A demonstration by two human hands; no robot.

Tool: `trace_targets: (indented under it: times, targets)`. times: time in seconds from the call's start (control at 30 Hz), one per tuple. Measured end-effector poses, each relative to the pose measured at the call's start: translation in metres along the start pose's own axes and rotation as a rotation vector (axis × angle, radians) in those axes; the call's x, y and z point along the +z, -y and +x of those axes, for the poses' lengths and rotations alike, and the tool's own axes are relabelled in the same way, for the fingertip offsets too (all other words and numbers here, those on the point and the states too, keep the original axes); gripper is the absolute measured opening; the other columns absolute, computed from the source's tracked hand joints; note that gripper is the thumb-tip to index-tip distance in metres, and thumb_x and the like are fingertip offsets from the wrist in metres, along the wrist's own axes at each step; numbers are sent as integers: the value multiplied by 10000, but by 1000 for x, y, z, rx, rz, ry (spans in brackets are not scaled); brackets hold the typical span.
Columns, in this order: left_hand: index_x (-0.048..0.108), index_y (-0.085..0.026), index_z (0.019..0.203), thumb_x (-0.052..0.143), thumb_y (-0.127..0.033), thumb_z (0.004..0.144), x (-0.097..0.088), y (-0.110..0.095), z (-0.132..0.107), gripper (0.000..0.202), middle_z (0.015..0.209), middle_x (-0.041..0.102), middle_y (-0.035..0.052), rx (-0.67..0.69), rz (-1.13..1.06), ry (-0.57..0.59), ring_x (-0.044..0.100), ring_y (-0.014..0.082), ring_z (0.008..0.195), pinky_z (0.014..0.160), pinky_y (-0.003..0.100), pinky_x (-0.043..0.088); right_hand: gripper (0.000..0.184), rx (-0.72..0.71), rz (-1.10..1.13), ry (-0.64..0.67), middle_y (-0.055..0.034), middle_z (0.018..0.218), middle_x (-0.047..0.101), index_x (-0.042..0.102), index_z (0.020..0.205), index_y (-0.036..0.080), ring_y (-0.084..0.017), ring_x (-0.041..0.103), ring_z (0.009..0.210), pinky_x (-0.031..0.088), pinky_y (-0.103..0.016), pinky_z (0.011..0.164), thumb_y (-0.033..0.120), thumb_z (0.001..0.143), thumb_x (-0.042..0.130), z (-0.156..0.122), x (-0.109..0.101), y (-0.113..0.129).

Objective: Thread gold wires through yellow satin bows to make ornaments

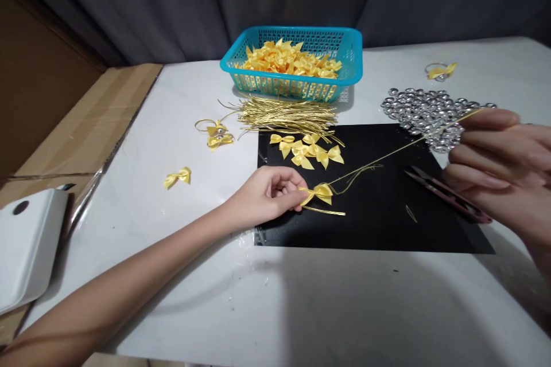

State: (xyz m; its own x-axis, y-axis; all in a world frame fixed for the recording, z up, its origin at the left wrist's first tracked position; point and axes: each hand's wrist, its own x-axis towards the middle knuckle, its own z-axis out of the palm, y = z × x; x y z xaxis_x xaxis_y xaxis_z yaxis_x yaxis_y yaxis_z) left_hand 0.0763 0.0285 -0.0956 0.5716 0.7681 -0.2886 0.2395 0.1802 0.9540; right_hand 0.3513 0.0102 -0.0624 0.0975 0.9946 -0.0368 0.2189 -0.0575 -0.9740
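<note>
My left hand [272, 190] pinches a small yellow satin bow [321, 192] over the black mat [370, 229]. A thin gold cord [387, 156] runs from the bow up to my right hand [495, 160], whose fingers are closed on the cord's far end near the right edge. A short cord end pokes out below the bow.
A teal basket [348, 60] full of yellow bows stands at the back. A bundle of gold cords [284, 114] lies before it, several loose bows [305, 150] on the mat. A pile of silver beads [426, 112], thread snips [447, 195], finished bows [217, 135] and a white box [26, 241] lie around.
</note>
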Motion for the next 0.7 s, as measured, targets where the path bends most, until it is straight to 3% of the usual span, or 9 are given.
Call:
trace_targets:
  times: [0.1,0.23,0.37,0.57,0.7]
  targets:
    - [521,-156,725,577,-261,773,0,5,-1,129,630,556,-15,60,-19,-1,499,91,583,573,232,383,145,72,163,-1,13,493,297,548,763,214,-92,279,414,203,-279,440,181,847,435,-1,11,-2]
    - [493,-162,732,539,-235,799,0,8,-1,108,650,562,-13,115,-76,21,506,82,599,584,222,388,84,112,79,92,-2,506,472,637,788,213,-86,395,408,269,-247,417,266,760,579,-1,22,-8]
    - [472,-172,700,510,-208,796,-1,8,0,109,623,547,-19,148,-86,43,500,80,588,577,221,391,122,120,107,169,8,506,481,632,817,217,-78,387,393,289,-240,402,321,758,605,-1,23,-9]
    - [469,-181,682,524,-192,761,-3,7,-1,98,613,561,-18,136,8,56,508,92,589,557,228,388,78,133,225,-3,11,509,392,617,814,203,-65,345,413,256,-252,426,186,811,541,-4,10,1]
    - [469,-177,691,522,-207,773,-3,6,-1,102,623,579,-10,137,36,40,488,85,577,539,216,378,193,164,271,18,20,509,274,558,761,205,-62,275,404,240,-263,421,165,884,414,-5,2,0]
